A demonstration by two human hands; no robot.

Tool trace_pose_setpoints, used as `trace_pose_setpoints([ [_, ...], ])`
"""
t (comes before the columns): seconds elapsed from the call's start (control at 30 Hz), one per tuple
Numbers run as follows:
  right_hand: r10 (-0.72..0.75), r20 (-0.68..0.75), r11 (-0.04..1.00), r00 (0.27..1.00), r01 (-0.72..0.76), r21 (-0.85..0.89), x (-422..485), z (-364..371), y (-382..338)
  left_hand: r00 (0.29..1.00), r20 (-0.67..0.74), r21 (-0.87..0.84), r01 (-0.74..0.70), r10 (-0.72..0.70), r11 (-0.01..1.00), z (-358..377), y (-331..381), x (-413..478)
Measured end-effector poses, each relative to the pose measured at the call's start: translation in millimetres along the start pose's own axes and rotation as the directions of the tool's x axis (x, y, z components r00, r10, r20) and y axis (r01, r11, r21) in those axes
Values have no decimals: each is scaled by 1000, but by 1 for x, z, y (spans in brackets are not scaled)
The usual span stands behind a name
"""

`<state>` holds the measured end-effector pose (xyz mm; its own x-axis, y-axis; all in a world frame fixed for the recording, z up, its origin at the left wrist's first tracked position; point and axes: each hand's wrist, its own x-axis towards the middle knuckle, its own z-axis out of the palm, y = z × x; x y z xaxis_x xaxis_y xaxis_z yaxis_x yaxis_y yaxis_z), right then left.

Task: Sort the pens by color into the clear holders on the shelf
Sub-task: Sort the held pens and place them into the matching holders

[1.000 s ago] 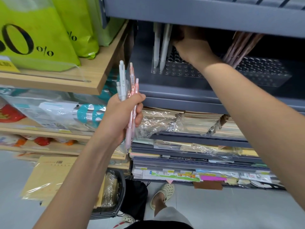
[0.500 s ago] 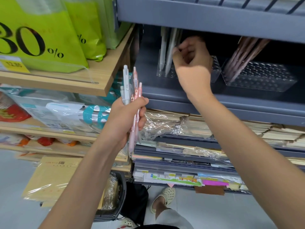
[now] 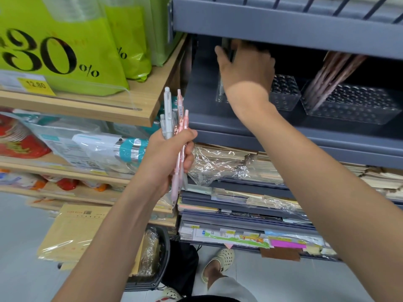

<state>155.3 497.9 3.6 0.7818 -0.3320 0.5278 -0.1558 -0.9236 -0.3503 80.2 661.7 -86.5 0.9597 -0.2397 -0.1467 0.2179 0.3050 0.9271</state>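
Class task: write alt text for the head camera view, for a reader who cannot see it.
A person's left hand grips a bunch of white and pink pens while the right hand reaches into a grey shelf above a clear holder. A second clear holder to its right holds pinkish pens.

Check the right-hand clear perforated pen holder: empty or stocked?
Stocked. The right-hand clear perforated holder has a bundle of pinkish-brown pens leaning in its left end; the rest looks empty.
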Motion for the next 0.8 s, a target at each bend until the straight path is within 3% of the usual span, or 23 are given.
trace_pose_setpoints([
  [0.23,-49,151,998,987,52,-18,9,-10,1,1000,18,-26,-1,1,1000,-4,1,-2],
  [0.33,-29,275,998,961,13,58,13,-15,3,1000,18,-24,-1,1,1000,-6,-1,-2],
  [0.5,-25,365,999,931,7,51,12,-21,1,1000,13,3,-7,7,1000,-5,-2,-3],
  [0.8,-2,316,999,949,16,-41,10,-17,-2,1000,21,5,-8,7,1000,-7,-2,-5],
])
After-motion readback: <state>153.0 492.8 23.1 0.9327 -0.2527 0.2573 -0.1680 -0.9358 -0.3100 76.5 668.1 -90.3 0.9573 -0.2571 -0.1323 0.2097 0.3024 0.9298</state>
